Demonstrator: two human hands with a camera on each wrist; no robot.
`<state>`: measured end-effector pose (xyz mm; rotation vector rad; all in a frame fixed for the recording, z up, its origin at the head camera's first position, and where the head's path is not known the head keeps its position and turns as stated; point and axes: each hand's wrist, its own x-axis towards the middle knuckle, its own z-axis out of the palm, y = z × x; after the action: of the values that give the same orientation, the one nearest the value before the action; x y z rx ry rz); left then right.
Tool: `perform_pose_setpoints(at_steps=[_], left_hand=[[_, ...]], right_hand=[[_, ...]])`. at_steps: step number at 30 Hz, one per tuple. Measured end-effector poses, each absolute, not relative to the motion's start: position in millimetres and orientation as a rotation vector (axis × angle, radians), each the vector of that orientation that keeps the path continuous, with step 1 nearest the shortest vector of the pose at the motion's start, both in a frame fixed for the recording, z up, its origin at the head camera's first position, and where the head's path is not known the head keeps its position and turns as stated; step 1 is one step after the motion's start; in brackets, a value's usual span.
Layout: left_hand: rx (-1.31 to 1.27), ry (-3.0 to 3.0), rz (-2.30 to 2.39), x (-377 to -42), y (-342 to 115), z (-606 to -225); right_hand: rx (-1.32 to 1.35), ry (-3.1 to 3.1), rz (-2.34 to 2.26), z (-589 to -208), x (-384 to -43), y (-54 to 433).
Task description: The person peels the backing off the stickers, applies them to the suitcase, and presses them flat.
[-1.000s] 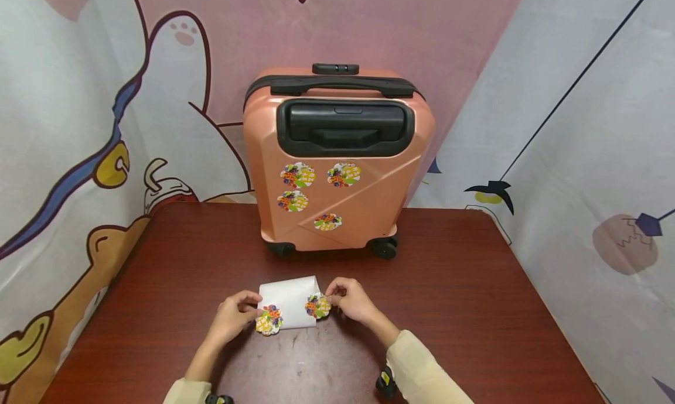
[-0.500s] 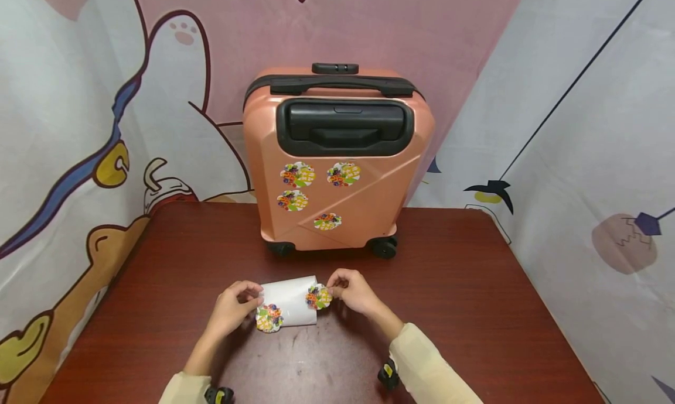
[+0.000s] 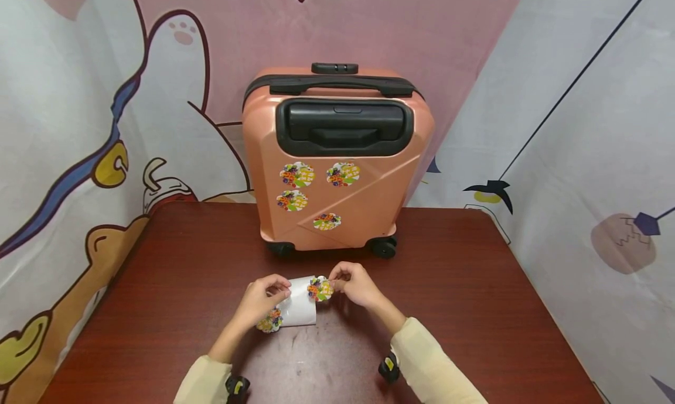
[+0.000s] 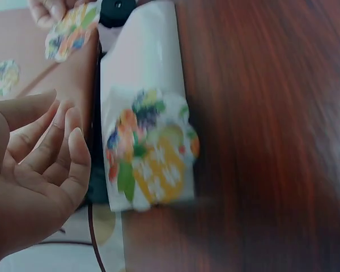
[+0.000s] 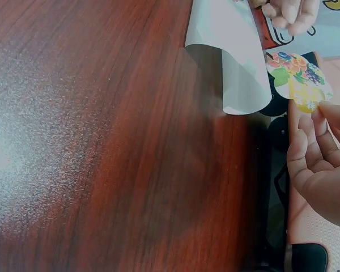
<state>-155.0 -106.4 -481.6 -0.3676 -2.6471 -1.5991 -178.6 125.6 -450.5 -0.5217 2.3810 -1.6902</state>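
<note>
My right hand point(image 3: 360, 287) pinches the edge of a scalloped round sticker point(image 3: 320, 288) with a fruit-and-flower print. In the right wrist view the held sticker point(image 5: 299, 76) is lifted clear of the curled white backing sheet point(image 5: 246, 73). My left hand point(image 3: 263, 300) hovers over the left part of the white backing sheet point(image 3: 302, 307), its fingers loosely bent around nothing. Another fruit-print sticker point(image 4: 153, 156) lies at that sheet's left end, partly covered by the left hand in the head view.
An orange suitcase point(image 3: 364, 211) stands upright at the back of the brown table point(image 3: 464, 310), on black wheels point(image 3: 384, 249). Several similar stickers point(image 3: 297, 174) are on its front, below the black handle recess point(image 3: 345, 127). A printed cloth point(image 3: 221, 47) hangs behind.
My right hand has moved up and slightly away, bringing the sticker off the backing sheet. My left hand has let go of the sheet's left edge and shifted right above it.
</note>
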Motion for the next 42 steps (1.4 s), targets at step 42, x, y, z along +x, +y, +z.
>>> perform_pose_setpoints(at_steps=[42], left_hand=[[-0.512, -2.506, -1.338, -204.8, -32.7, -430.1]], right_hand=[[-0.253, 2.586, -1.864, -410.4, -202.3, 146.0]])
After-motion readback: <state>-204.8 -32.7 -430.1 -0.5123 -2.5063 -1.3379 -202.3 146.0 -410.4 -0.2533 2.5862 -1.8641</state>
